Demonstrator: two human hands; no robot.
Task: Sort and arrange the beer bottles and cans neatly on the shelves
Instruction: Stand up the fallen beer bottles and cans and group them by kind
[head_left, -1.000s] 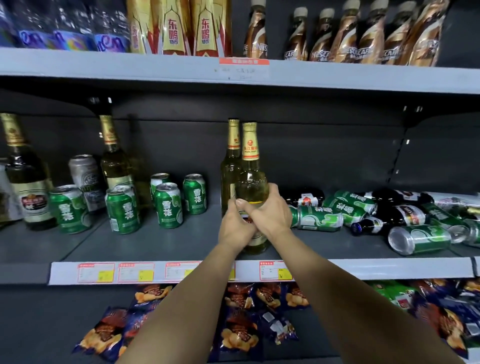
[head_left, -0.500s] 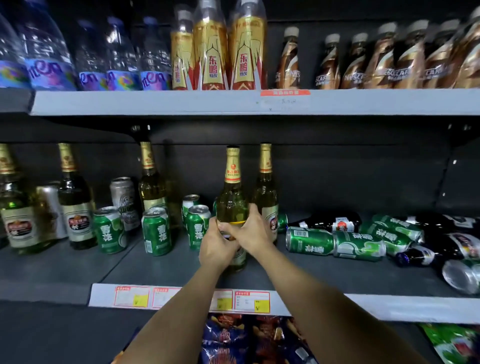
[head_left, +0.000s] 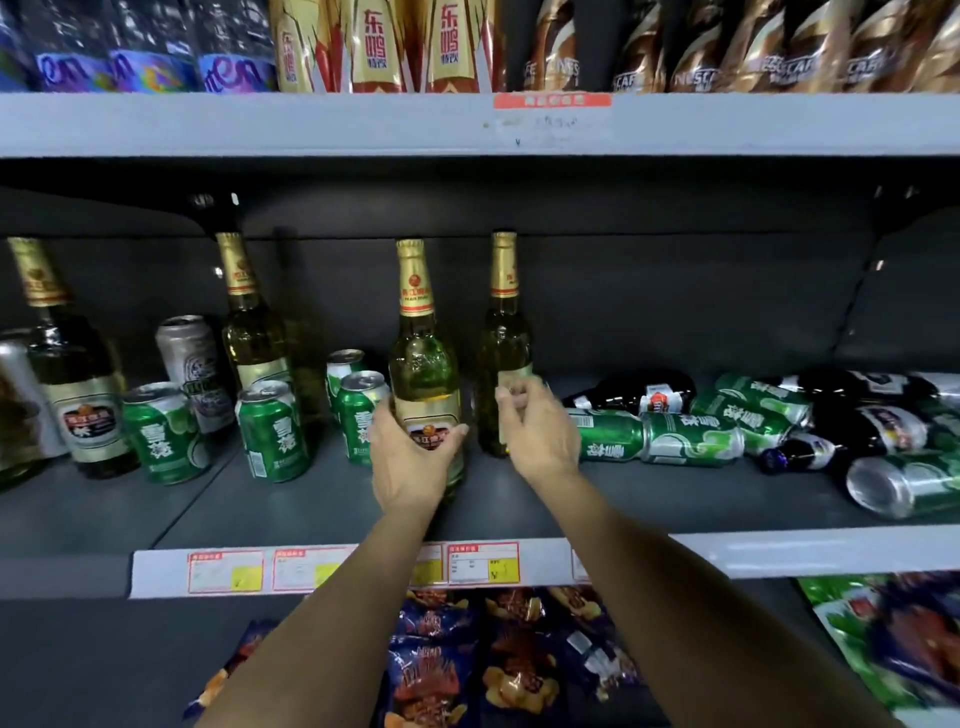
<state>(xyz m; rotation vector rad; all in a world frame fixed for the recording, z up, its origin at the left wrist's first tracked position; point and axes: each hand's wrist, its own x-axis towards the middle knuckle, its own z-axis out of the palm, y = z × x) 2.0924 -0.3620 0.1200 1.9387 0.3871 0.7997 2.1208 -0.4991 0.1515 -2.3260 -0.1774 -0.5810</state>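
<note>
Shelf: the grey metal middle shelf (head_left: 322, 514) ran off both frame edges.
Fallen heap: green cans and dark bottles (head_left: 779, 431) lay at right, blurred, overlapping.
Held bottle: the green glass beer bottle with gold foil neck (head_left: 422, 364) stood upright mid-shelf, its base hidden.
Left hand (head_left: 410, 462): fingers wrapped round its label.
Right hand (head_left: 540, 431): fingers loosely curled, empty, before a second upright bottle (head_left: 504, 332).

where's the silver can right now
The silver can stands upright on the middle shelf's left part, toward the back, between two gold-necked bottles and behind the green cans.
</note>
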